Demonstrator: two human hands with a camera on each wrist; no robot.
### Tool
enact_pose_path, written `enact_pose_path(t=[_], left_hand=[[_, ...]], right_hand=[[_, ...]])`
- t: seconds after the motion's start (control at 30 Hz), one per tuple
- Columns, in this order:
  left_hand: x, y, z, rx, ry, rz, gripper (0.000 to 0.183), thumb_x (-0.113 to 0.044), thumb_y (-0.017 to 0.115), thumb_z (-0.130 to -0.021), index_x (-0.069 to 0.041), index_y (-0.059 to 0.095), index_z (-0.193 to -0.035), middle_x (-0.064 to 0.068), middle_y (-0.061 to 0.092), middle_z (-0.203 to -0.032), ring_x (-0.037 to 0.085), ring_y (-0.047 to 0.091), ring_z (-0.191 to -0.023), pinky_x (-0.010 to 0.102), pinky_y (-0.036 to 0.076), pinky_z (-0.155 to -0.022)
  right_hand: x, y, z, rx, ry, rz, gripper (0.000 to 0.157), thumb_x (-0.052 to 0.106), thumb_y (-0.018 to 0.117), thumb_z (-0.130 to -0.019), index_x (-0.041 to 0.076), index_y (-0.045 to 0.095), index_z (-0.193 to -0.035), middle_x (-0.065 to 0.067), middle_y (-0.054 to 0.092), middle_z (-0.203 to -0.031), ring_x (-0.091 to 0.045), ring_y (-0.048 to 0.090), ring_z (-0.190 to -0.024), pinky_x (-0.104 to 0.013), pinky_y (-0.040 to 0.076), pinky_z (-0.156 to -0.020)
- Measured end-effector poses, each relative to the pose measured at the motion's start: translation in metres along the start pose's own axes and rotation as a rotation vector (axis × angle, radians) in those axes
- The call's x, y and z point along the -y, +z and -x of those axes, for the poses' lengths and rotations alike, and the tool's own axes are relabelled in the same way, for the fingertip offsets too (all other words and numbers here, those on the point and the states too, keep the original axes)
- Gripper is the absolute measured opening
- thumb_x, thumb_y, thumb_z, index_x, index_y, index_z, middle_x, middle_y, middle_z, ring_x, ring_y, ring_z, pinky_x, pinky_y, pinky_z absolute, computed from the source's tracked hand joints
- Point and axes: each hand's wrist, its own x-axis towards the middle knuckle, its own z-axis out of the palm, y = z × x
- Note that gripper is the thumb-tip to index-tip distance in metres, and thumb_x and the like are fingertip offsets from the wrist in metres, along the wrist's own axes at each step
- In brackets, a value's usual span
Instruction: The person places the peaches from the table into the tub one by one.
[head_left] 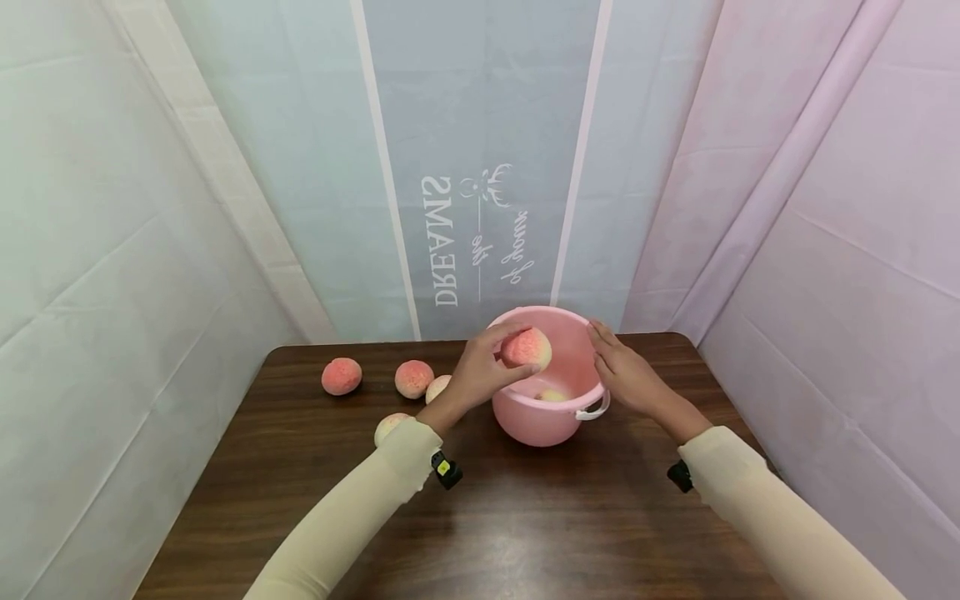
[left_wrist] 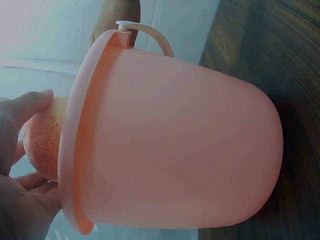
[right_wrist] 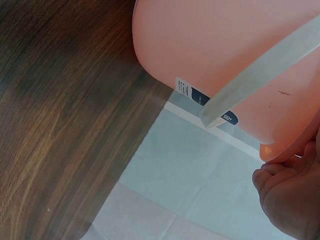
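Observation:
My left hand (head_left: 483, 362) holds a red-and-cream peach (head_left: 531, 348) between thumb and fingers, over the mouth of a pink bucket (head_left: 536, 425). In the left wrist view the peach (left_wrist: 44, 142) is partly hidden behind the near rim. My right hand (head_left: 630, 375) is at the bucket's right side, its fingers extended along the rim; the right wrist view has the fingertips (right_wrist: 265, 175) right at the rim's edge. Inside the bucket, a pale peach (head_left: 552, 395) shows at the bottom. The white handle (head_left: 595, 410) hangs down on the near right side.
Left of the bucket on the dark wooden table (head_left: 517, 517) lie several more peaches: a red one (head_left: 342, 377) farthest left, another red one (head_left: 414, 379), and paler ones partly covered by my left arm. A printed curtain (head_left: 480, 125) hangs behind the table.

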Motion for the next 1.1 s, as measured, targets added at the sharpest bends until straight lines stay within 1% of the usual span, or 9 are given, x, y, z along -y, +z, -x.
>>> enact_pose_path(t=[0.17,0.33,0.43,0.53,0.67,0.73,0.83,0.9,1.1], left_hand=[[0.000,-0.001,-0.003,0.001,0.024,-0.030,0.065,-0.023,0.090,-0.080,-0.013,0.063,-0.138,-0.003,0.063,-0.136,0.013,0.059,-0.119,0.033,0.052,-0.097],[0.002,-0.003,-0.003,0.000,0.049,-0.022,0.061,-0.020,0.086,-0.083,-0.015,0.062,-0.139,0.002,0.061,-0.140,0.012,0.055,-0.127,0.036,0.049,-0.104],[0.002,-0.007,0.000,-0.019,0.060,-0.012,0.058,-0.020,0.084,-0.086,-0.016,0.062,-0.140,0.007,0.060,-0.142,0.013,0.052,-0.131,0.043,0.047,-0.106],[0.002,-0.014,0.004,-0.059,0.046,-0.015,0.057,-0.023,0.083,-0.087,-0.019,0.062,-0.139,0.007,0.060,-0.141,0.017,0.054,-0.130,0.046,0.048,-0.105],[0.004,-0.026,0.013,-0.088,0.060,0.010,0.054,-0.022,0.082,-0.088,-0.018,0.063,-0.139,0.008,0.060,-0.139,0.028,0.057,-0.127,0.048,0.051,-0.100],[0.005,-0.033,0.018,-0.093,0.075,0.005,0.054,-0.021,0.081,-0.089,-0.017,0.062,-0.139,0.006,0.060,-0.139,0.030,0.057,-0.128,0.049,0.051,-0.100],[0.008,-0.047,0.025,-0.111,0.078,-0.021,0.056,-0.021,0.081,-0.089,-0.019,0.060,-0.142,0.004,0.059,-0.142,0.026,0.055,-0.130,0.049,0.050,-0.101],[0.011,-0.057,0.032,-0.134,0.054,-0.057,0.058,-0.024,0.081,-0.089,-0.024,0.059,-0.143,-0.002,0.057,-0.144,0.021,0.052,-0.133,0.047,0.048,-0.104],[0.022,-0.082,0.052,-0.155,-0.009,-0.061,0.058,-0.034,0.079,-0.091,-0.031,0.056,-0.144,-0.007,0.054,-0.147,0.018,0.050,-0.136,0.045,0.046,-0.107]], right_hand=[[0.001,0.002,-0.002,-0.004,-0.008,0.003,0.055,0.013,0.041,-0.108,-0.008,0.024,-0.156,-0.023,0.016,-0.166,-0.042,0.018,-0.151,-0.059,0.023,-0.118],[0.004,0.000,-0.003,0.003,-0.014,0.002,0.054,0.016,0.038,-0.109,-0.009,0.025,-0.156,-0.024,0.015,-0.166,-0.042,0.018,-0.152,-0.058,0.023,-0.118],[0.005,0.001,-0.003,0.013,-0.016,-0.007,0.056,0.020,0.036,-0.111,-0.010,0.023,-0.156,-0.023,0.013,-0.166,-0.041,0.015,-0.152,-0.058,0.022,-0.119],[0.006,0.002,-0.002,0.024,-0.021,-0.024,0.058,0.024,0.034,-0.111,-0.010,0.021,-0.156,-0.023,0.010,-0.167,-0.041,0.012,-0.153,-0.059,0.021,-0.118],[0.006,0.003,0.001,0.025,-0.012,-0.035,0.059,0.026,0.034,-0.111,-0.009,0.019,-0.157,-0.022,0.007,-0.168,-0.042,0.011,-0.153,-0.060,0.021,-0.118],[0.005,0.002,0.002,0.019,-0.007,-0.035,0.060,0.026,0.035,-0.112,-0.009,0.018,-0.157,-0.021,0.007,-0.168,-0.042,0.011,-0.153,-0.060,0.022,-0.118],[0.004,0.001,0.003,0.015,-0.010,-0.038,0.060,0.028,0.034,-0.112,-0.009,0.018,-0.157,-0.021,0.007,-0.168,-0.042,0.011,-0.153,-0.061,0.022,-0.117],[0.004,0.001,0.002,0.017,-0.014,-0.045,0.060,0.029,0.034,-0.112,-0.008,0.018,-0.157,-0.021,0.006,-0.168,-0.043,0.010,-0.153,-0.061,0.021,-0.117],[0.002,0.002,0.000,0.001,-0.023,-0.052,0.060,0.027,0.038,-0.111,-0.009,0.020,-0.157,-0.022,0.008,-0.168,-0.045,0.012,-0.152,-0.063,0.022,-0.116]])
